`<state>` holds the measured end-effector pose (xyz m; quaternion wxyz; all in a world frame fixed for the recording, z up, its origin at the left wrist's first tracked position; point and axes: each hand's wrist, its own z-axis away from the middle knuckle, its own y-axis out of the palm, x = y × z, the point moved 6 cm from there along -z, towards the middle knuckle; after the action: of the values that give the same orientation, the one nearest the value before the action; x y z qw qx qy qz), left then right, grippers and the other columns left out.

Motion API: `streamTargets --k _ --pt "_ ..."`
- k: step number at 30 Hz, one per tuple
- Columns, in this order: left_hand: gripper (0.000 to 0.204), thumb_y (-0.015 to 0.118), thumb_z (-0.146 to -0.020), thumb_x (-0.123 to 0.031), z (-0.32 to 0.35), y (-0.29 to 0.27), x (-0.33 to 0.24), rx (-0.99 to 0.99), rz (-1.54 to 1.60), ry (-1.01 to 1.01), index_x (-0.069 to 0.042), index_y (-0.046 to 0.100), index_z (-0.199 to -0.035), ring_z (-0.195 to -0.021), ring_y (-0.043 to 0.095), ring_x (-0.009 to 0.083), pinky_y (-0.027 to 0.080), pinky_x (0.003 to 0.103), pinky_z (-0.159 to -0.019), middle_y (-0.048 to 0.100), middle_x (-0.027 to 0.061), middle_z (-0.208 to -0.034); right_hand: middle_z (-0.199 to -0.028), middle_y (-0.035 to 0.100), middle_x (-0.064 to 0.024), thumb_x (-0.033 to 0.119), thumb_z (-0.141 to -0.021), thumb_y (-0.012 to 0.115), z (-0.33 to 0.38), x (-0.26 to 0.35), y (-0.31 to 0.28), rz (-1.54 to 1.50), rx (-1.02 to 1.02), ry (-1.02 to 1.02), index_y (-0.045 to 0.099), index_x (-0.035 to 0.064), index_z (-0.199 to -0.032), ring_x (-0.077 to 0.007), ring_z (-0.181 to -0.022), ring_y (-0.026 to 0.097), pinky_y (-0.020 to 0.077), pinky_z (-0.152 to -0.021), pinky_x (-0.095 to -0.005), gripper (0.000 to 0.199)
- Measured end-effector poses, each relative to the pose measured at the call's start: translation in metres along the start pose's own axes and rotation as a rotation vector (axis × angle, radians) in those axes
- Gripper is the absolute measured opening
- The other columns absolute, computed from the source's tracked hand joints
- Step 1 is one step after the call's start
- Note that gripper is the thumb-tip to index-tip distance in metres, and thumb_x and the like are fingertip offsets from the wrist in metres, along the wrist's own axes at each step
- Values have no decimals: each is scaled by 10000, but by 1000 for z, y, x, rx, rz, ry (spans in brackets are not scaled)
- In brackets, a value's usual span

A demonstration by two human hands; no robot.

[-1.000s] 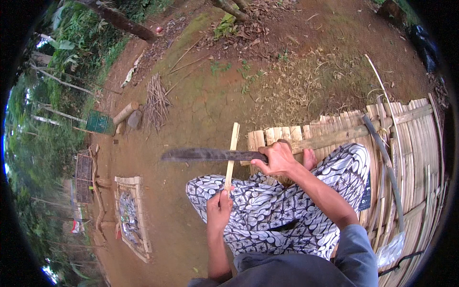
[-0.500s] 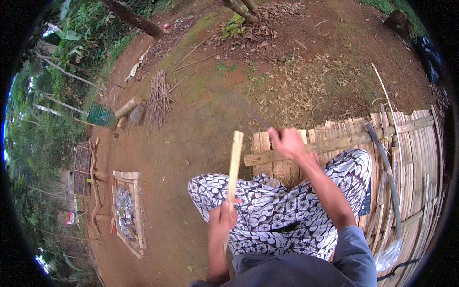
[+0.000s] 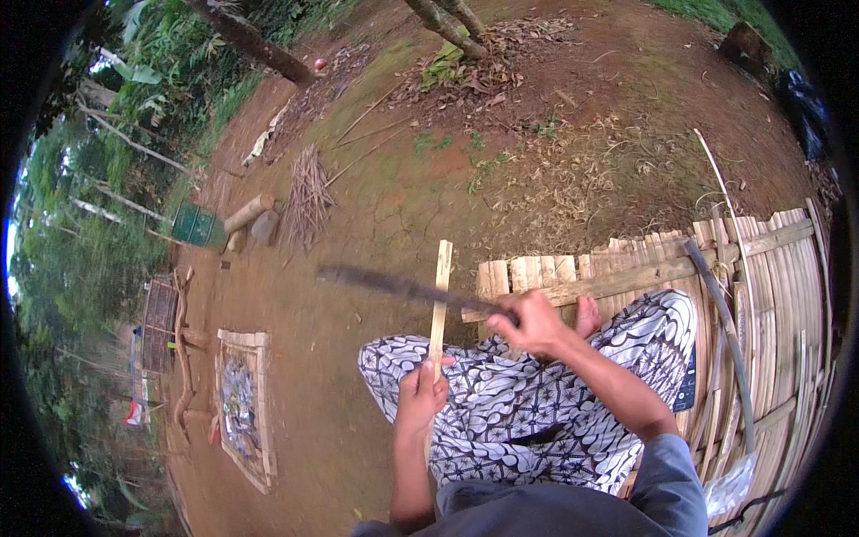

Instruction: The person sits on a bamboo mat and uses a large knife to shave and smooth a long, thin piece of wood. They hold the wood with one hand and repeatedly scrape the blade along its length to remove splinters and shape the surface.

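My left hand (image 3: pixel 419 394) is closed around the lower part of a pale bamboo strip (image 3: pixel 439 322), which stands nearly upright over my left knee. In my right hand (image 3: pixel 534 327) is the handle of a machete (image 3: pixel 376 282). Its long dark blade, smeared by motion, points left and crosses the upper part of the strip. Whether the edge touches the strip I cannot tell. Both hands are above my patterned trousers (image 3: pixel 528 403), in front of my crossed legs.
I sit at a bamboo slat platform (image 3: pixel 778 295) on the right, with a long grey pole (image 3: pixel 720 313) and a clear plastic bag (image 3: pixel 729 483) on it. Curly shavings (image 3: pixel 617 161) litter the ground ahead. At left are a twig bundle (image 3: pixel 307 197) and a framed bed (image 3: pixel 268 412).
My right hand has come slightly down, and the machete, barely visible before, now extends left across the strip. The left hand still grips the strip in nearly the same place.
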<state>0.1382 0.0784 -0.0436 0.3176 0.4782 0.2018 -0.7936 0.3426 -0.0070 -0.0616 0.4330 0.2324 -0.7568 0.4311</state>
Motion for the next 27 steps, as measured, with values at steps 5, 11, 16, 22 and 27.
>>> streamTargets --k 5,11,16,22,27 --pt "353 358 -984 -269 2 9 -1 -8 -42 14 1 565 -1080 -446 321 24 244 182 -389 376 -46 -581 -482 538 -136 618 -761 513 11 29 28 294 -84 -308 643 46 -703 -293 -444 555 457 -469 -393 589" --pt "380 358 -985 -287 11 7 -5 -88 -41 9 11 578 -1067 -451 317 22 245 184 -397 361 -59 -563 -524 568 -172 625 -794 464 -13 -21 12 244 81 70 667 66 -732 -322 -523 604 472 -494 -418 598" --pt "380 352 -985 -278 10 -1 -4 -89 -57 32 15 578 -1074 -451 307 19 237 174 -402 361 -60 -562 -523 566 -173 617 -798 464 -15 -14 4 303 56 38 655 54 -714 -340 -529 596 479 -520 -430 600" --pt "371 335 -989 -248 5 3 3 -71 -5 -13 24 568 -1085 -433 296 18 229 181 -385 364 -50 -571 -552 588 -113 637 -760 500 4 16 27 457 95 -297 672 69 -774 -283 -471 565 461 -476 -388 593" --pt "362 345 -988 -241 29 4 -2 -60 16 -41 27 563 -1095 -442 286 21 230 177 -392 354 -60 -575 -583 598 -180 642 -811 417 -28 -57 -2 238 101 290 685 49 -818 -319 -558 604 486 -560 -435 650"
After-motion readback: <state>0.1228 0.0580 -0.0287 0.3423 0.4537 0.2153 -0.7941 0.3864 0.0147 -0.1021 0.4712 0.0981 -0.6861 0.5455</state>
